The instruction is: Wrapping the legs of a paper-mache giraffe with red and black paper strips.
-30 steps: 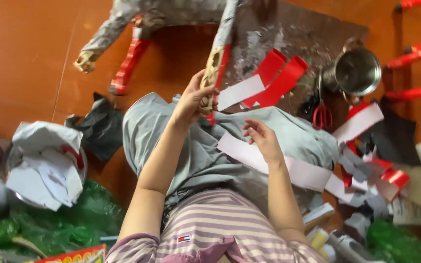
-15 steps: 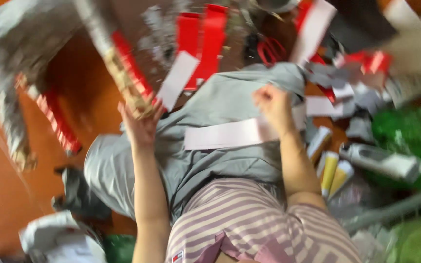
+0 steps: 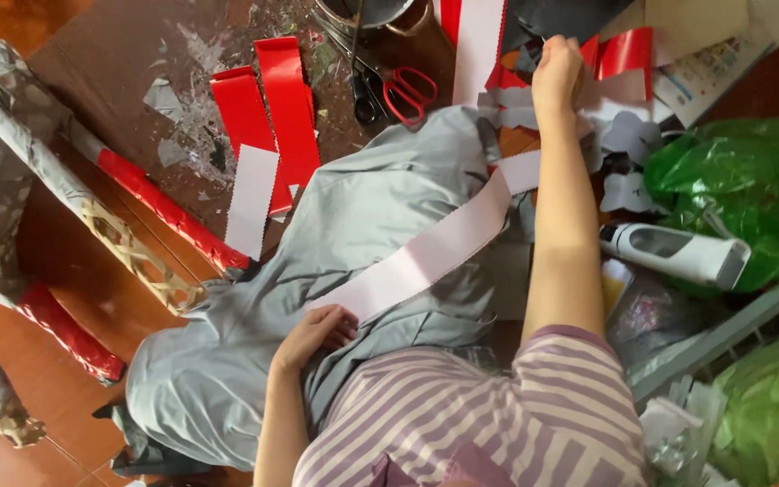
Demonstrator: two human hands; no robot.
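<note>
Stretching a white paper strip (image 3: 435, 248) flat across the lap mid-frame: the left hand (image 3: 317, 332) is pinning its lower end with loosely spread fingers, the right hand (image 3: 559, 72) is pinching red-white scraps (image 3: 619, 59) upper right.

A long white paper strip (image 3: 435, 248) is lying across the grey-clothed lap (image 3: 362, 234). The left hand (image 3: 317, 329) is pressing the strip's near end against the lap, while the right hand (image 3: 559, 72) is reaching past the strip's far end into red and grey paper scraps (image 3: 619, 54). Red-handled scissors (image 3: 407, 90) are lying just beyond the lap, with red strips (image 3: 268, 117) to their left.
</note>
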